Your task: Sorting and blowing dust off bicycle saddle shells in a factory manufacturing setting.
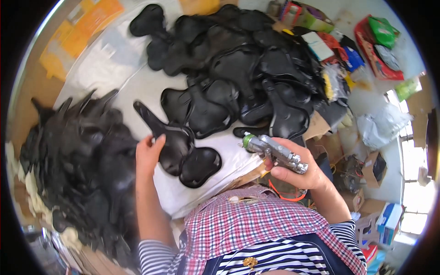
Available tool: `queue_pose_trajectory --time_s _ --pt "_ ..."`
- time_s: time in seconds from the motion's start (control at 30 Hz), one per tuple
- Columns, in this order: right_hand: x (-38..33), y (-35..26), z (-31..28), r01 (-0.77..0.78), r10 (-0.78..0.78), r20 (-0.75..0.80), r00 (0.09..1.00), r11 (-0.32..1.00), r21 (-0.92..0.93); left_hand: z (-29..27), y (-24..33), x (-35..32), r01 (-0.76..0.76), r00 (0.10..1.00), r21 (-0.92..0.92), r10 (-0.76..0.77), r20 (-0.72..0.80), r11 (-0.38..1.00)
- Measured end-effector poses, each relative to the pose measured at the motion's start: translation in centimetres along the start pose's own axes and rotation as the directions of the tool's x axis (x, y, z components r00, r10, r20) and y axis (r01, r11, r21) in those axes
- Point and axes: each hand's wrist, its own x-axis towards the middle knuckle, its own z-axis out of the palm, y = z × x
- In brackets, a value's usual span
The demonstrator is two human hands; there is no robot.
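Observation:
My left hand point(149, 155) is at the side of a black bicycle saddle point(170, 149), its thumb and fingers closed on the edge. That saddle lies on the white-covered table point(158, 195), its narrow nose toward the far left. Against its wide end rests a rounded black piece point(200, 167), perhaps part of another saddle. My right hand point(300, 162) is wrapped round a silver metal spray gun point(275, 152) with a green ring at its front end. The gun is held above the table's near right edge, apart from the saddle, pointing left. An orange hose point(286, 198) shows below it.
Many black saddles point(233, 64) are heaped across the table's far side. A large pile of black saddle covers point(87, 169) stands at the left. Bags, boxes and a red carton point(378, 50) fill the right. A white plastic bag point(384, 126) lies near the window.

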Motion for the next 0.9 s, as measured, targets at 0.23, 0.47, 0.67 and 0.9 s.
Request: queue_pose_trajectory --time_s 0.23,0.47,0.67,0.9 --pt "2.5 -0.9 2.2 0.007 -0.006 0.116 0.993 1.0 -0.003 -2.5 -8.5 7.1 0.065 0.89 -0.009 -0.062 -0.451 0.998" --pt "1.3 -2.4 2.9 -0.093 0.104 0.084 0.991 0.988 -0.119 -2.9 -12.0 13.7 0.156 0.925 0.28 -0.041 -0.377 0.947" --pt "1.9 -2.6 4.7 -0.1 0.112 0.062 0.992 0.981 -0.165 -0.9 -9.8 15.7 -0.179 0.981 0.728 0.058 0.187 0.662" --pt "3.0 -3.6 7.9 -0.056 0.068 0.086 0.994 0.989 -0.134 -5.1 -12.7 15.6 -0.312 0.887 0.66 -0.038 0.459 0.683"
